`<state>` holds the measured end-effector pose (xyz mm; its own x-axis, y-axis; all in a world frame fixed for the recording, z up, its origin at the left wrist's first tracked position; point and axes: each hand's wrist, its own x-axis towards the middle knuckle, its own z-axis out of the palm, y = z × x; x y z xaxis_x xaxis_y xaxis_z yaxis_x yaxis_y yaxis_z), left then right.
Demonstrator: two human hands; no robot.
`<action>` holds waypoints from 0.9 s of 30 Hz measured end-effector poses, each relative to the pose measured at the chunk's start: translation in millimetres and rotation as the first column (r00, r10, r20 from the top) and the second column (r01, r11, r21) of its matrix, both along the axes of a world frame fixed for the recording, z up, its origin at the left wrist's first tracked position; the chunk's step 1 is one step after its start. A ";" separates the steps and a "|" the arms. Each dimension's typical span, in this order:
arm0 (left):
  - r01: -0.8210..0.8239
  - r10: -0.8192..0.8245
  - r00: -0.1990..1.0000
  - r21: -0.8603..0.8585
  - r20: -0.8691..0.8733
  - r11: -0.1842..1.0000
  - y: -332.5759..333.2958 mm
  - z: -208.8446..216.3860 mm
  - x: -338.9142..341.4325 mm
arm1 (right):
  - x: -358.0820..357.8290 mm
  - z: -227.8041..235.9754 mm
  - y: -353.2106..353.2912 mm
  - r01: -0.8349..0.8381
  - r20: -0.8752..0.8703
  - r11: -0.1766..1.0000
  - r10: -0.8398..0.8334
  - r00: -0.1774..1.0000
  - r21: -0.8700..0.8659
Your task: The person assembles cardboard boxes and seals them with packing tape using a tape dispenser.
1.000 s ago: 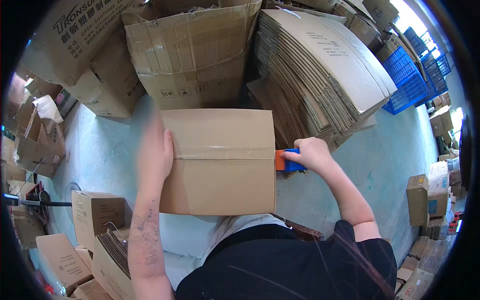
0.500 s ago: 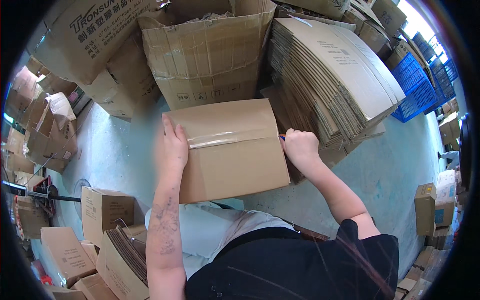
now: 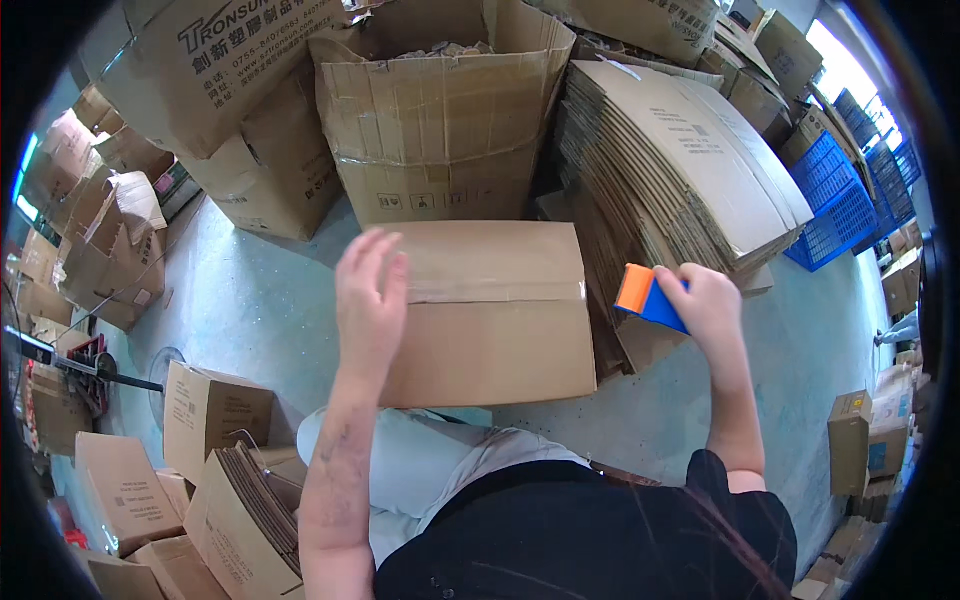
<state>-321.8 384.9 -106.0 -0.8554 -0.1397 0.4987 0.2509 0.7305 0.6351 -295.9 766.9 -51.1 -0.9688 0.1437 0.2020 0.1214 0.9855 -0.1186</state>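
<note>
A closed brown cardboard box [image 3: 480,350] lies in front of me, with a strip of clear tape [image 3: 500,292] along its top seam. My left hand [image 3: 373,285] is over the box's left edge, thumb and fingers apart and holding nothing. Whether it touches the cardboard I cannot tell. To the right of the box, apart from it, my right hand [image 3: 705,305] grips a blue and orange tape dispenser [image 3: 652,298]. The dispenser's orange end points toward the box. Part of its blue body is hidden by my fingers.
A tall open carton [image 3: 440,130] stands just beyond the box. Flattened cartons [image 3: 690,150] form a stack at the far right, with blue plastic crates [image 3: 830,200] behind. More cartons [image 3: 215,425] crowd the lower left. Pale floor [image 3: 740,400] shows at right.
My right hand has pulled away rightward from the box's right edge, bringing the tape dispenser into full view. My left hand has shifted and its fingers have lifted. The tape now reaches the right edge.
</note>
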 end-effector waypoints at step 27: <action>-0.095 -0.426 0.817 0.820 0.388 0.565 46.5 -115.5 147.0 | -169.2 -154.7 -5.3 -0.133 -0.402 -0.721 0.215 0.890 -0.680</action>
